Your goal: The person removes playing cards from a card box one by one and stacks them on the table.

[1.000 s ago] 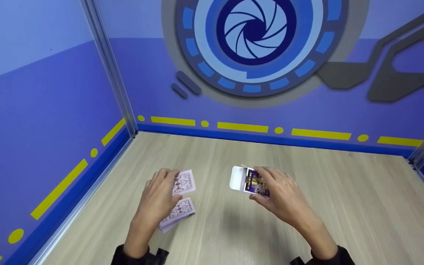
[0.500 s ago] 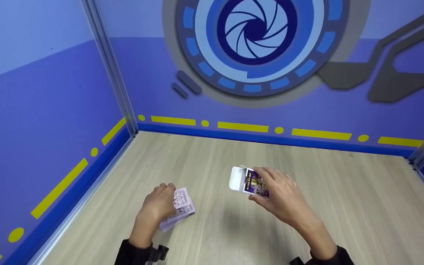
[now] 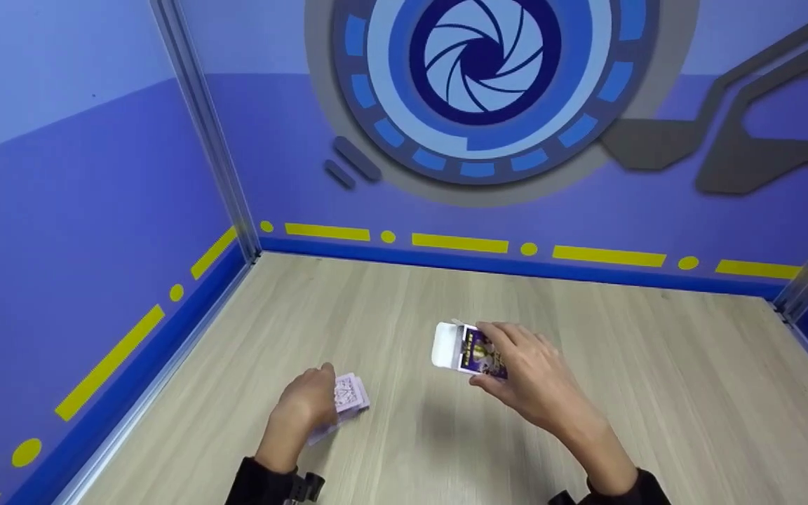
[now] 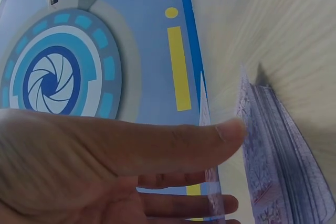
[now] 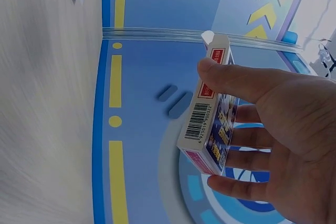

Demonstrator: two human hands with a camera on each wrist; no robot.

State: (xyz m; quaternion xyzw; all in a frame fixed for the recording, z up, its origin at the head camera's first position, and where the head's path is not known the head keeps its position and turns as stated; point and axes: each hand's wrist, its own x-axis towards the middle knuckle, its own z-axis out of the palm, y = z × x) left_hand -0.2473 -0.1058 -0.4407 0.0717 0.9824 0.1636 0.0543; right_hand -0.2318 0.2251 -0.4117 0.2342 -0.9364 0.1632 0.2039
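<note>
Deck [image 4: 283,166] lay beside left hand [image 3: 306,401], which pinched a card [image 4: 204,108]; right hand [image 3: 534,365], right of deck, gripped box [image 3: 480,352]; likely stacking, alignment needed next.

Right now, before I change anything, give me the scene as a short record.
Left grip: holds at least one playing card
Card stack: on the wooden tabletop, patterned back up; a gap shows between stack and held card in the left wrist view
Right grip: holds the card box
Box flap: open, on the left in the head view
Box contents: cannot tell
</note>
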